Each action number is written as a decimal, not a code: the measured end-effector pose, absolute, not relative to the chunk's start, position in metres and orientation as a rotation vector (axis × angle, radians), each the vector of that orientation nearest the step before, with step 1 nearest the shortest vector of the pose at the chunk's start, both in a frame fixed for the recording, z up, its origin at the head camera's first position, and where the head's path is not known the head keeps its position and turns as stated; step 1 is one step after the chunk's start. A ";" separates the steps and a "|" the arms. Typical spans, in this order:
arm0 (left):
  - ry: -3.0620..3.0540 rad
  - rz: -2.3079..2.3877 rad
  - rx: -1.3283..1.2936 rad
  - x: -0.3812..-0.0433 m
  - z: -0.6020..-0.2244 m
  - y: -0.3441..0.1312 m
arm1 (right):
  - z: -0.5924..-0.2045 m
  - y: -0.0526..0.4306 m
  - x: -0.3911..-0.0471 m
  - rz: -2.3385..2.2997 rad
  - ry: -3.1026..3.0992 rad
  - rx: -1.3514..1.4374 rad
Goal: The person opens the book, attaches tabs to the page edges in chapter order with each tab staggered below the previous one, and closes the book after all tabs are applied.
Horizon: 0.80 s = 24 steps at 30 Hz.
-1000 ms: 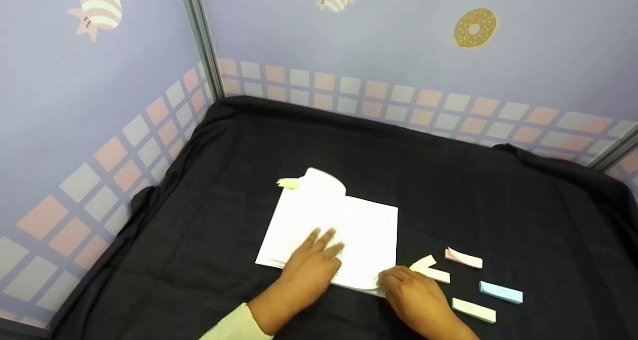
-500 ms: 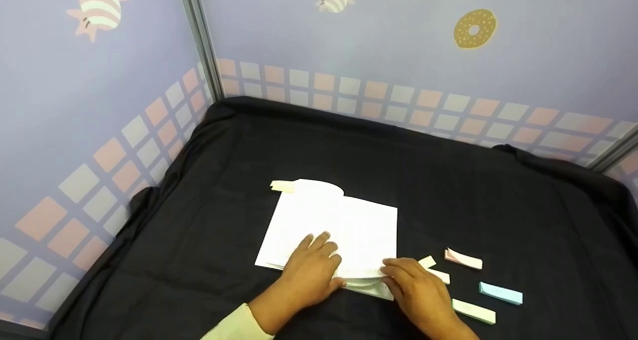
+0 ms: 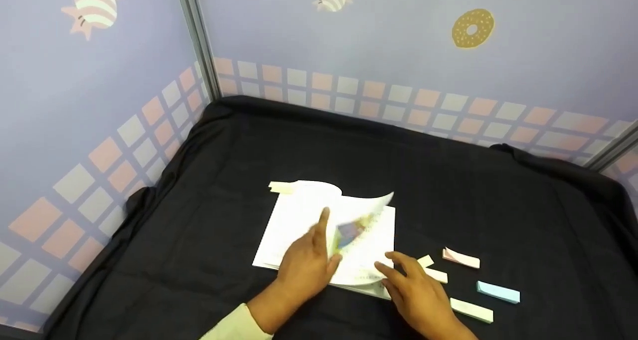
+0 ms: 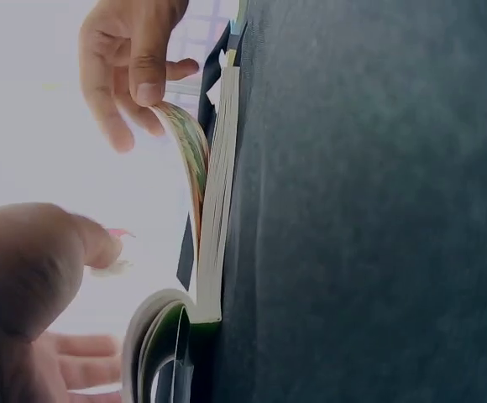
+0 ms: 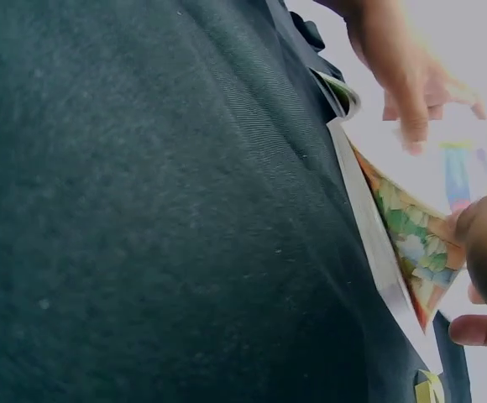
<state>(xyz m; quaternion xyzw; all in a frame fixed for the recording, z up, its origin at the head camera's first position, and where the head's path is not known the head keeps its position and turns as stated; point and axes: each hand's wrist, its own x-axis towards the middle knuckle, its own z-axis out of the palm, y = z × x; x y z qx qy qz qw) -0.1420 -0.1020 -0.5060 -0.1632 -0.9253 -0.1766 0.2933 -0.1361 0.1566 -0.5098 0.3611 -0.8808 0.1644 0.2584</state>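
Observation:
An open book point(image 3: 299, 220) lies on black cloth, yellow sticky tabs point(image 3: 281, 187) jutting from its upper left edge. My left hand point(image 3: 305, 260) is over the left page and the spine, fingers extended. Beside it, a page with a coloured picture point(image 3: 353, 232) stands half-turned, its free corner at upper right. My right hand point(image 3: 417, 291) is at the lower right corner, thumb and index finger at the edge of a raised page. In the right wrist view, the thumb meets the corner of this illustrated page point(image 5: 411, 231), which curves up off the page block point(image 5: 374, 227).
Right of the book lie small pads of sticky tabs: pale yellow point(image 3: 436, 275) by the right hand, pink point(image 3: 461, 258), blue point(image 3: 498, 292) and pale green point(image 3: 471, 310). Patterned wall panels point(image 3: 389, 41) enclose the black cloth point(image 3: 428, 165) behind and at left.
A page has lifted from the right side and swung partly leftward, showing its picture. The left hand has tilted up onto its edge. The right hand's fingers have spread. The book's upper left has flattened.

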 end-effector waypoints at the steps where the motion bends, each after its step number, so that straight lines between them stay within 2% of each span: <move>1: -2.442 -0.466 -0.396 -0.142 -0.506 -0.103 | -0.510 0.156 -0.136 0.444 -2.398 0.996; 6: -2.555 -0.205 -0.378 -0.143 -0.501 -0.107 | -0.512 0.156 -0.137 0.410 -2.412 0.999; 13: -2.642 0.016 -0.862 -0.139 -0.497 -0.107 | -0.513 0.156 -0.137 0.415 -2.421 1.035; 24: -2.690 -0.018 -0.792 -0.137 -0.501 -0.103 | -0.510 0.152 -0.139 0.471 -2.316 1.014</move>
